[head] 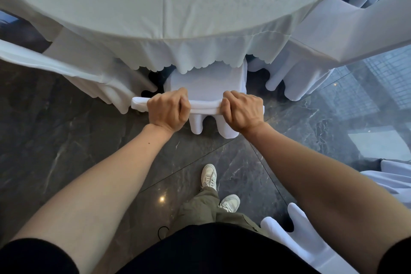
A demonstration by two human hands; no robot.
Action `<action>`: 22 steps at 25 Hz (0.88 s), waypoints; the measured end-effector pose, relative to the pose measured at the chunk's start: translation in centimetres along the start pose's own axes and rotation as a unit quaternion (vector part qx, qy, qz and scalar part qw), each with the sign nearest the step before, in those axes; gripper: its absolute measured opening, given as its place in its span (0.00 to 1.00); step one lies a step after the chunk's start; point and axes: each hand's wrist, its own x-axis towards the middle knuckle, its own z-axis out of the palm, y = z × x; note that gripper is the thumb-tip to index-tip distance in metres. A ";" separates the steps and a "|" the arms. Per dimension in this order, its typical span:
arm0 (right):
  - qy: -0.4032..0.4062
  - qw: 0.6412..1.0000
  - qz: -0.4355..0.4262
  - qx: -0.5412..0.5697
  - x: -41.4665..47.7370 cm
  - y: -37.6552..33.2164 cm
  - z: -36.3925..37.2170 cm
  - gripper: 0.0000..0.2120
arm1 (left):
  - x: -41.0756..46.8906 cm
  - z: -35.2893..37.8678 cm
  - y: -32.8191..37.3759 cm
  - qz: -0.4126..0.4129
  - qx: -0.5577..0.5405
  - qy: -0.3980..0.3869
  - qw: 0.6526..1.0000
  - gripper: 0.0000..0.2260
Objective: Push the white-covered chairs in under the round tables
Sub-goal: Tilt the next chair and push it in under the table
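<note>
Round worktop [178, 2] fills the top of the view, white cloth with a scalloped hem hanging down over the edge. Dark marble floor [66, 140] below, glossy, with glass panels at right.

Middle chair [209, 82], white-covered, sits straight ahead: seat front already tucked under the cloth hem, rear part of the seat and the backrest top outside it. Two rear legs show just below the hands. Judged partly in; more push may be left, but how deep the seat goes under the cloth is hidden.

Left chair [73, 66] and right chair [333, 35], both white-covered, stand beside it against the worktop edge, seats under or touching the hem. They look roughly placed, though the left one seems angled, hard to be sure with the wide lens. Another covered chair [295, 236] at bottom right is well apart from this worktop, behind the person, so it likely belongs to a different one and is not yet dealt with.

Left hand [168, 110] and right hand [243, 111] are both closed around the top rail of the middle chair's backrest, fingers curled over the fabric, arms stretched forward. White sneakers [209, 177] stepped in behind.
</note>
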 end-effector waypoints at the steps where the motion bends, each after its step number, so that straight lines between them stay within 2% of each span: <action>1: -0.023 1.000 0.013 -0.006 0.5 0.2 -0.1 0.18 | 0.5 0.0 0.1 -0.001 -0.003 -0.004 1.000 0.18; 6: -0.091 0.995 0.042 -0.010 0.4 0.5 -1.6 0.21 | 0.7 -0.9 1.0 0.002 -0.030 -0.020 0.999 0.19; 12: -0.067 0.995 0.059 0.043 -0.9 4.3 -5.3 0.20 | 3.3 -0.9 6.9 0.092 -0.069 -0.014 0.993 0.21; 17: -0.014 0.996 0.079 0.038 -1.2 12.9 -10.6 0.21 | 7.9 1.3 16.1 0.145 -0.098 -0.008 0.984 0.20; 22: -0.001 0.996 0.087 0.003 -2.7 26.0 -16.6 0.22 | 13.0 5.4 28.6 0.177 -0.117 -0.003 0.977 0.20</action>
